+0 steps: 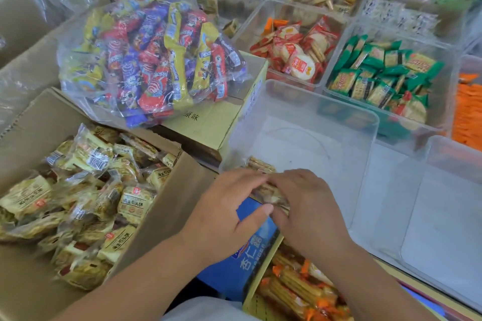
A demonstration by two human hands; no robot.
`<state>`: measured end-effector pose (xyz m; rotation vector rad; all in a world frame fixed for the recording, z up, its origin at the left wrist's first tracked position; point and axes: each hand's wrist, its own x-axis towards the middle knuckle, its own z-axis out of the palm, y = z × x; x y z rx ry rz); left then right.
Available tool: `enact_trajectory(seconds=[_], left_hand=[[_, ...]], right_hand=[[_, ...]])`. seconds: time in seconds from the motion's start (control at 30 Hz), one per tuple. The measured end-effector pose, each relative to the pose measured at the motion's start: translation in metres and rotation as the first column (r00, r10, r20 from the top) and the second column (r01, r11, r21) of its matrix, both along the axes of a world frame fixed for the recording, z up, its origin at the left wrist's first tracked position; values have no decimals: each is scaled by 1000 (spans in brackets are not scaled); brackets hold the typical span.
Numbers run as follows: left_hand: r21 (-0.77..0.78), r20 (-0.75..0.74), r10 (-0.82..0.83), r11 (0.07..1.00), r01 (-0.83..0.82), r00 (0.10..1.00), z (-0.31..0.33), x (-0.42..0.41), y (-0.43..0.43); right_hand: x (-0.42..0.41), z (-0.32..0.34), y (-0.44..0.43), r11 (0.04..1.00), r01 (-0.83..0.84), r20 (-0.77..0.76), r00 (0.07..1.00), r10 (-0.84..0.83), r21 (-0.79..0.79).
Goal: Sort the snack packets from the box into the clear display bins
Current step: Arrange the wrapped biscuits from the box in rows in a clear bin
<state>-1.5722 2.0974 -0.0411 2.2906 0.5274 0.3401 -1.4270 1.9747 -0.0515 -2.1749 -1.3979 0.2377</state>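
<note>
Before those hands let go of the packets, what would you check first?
1. Grip: left hand and right hand both hold the packets: ok.
2. Room: the clear bin is mostly bare: ok.
3. Packets fully past the bin's near wall: cannot tell, the hands hide it.
4. Supply: the box holds more packets: ok.

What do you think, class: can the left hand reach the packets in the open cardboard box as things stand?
Probably yes: the cardboard box is open-topped right beside the left hand, its packets uncovered. First, though, it must release the stack it holds.
</note>
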Motion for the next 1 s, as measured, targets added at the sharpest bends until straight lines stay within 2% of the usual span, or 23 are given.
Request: enact_trajectory(seconds=[0.1,0.17,0.27,0.33,0.43,0.6,0.67,0.73,0.83,0.87,0.93,1.0], left_hand=[[8,-133,7,1000,-6,991,-14,8,6],[62,-304,88,995,-73,949,-27,11,13],[156,-609,178,982,-104,773,-45,9,18],[104,-687,153,988,-112,711,-53,8,16],[-8,-665,114,987,-160,738,-60,7,15],[-8,-628,117,988,-157,770,-60,7,16],[-30,-606,98,989,-145,790,-60,7,14],[-65,-580,81,987,-145,810,-61,7,13],[-124,-551,87,975,-184,830,-64,9,15],[-150,-555,88,967,-204,827,-66,9,16],[-199,-569,79,952,-231,818,-69,9,17],[-218,-570,62,950,-223,819,-71,9,16]], right_hand=[[26,-14,7,996,66,37,997,-64,-55],[49,-29,15,987,157,-18,987,-158,-37],[80,-52,32,947,309,-289,902,-320,-84],[94,-68,45,928,350,-397,839,-372,-130],[103,-91,64,920,309,-372,846,-382,-241],[103,-111,86,906,128,-301,916,-264,-405],[101,-115,85,871,21,-334,919,-210,-490],[100,-116,81,847,-46,-459,855,-240,-529],[100,-114,73,853,-62,-666,655,-358,-519],[100,-115,72,856,-64,-687,629,-364,-513],[100,-118,70,855,-96,-680,654,-332,-510],[100,-120,72,837,-125,-630,719,-294,-533]])
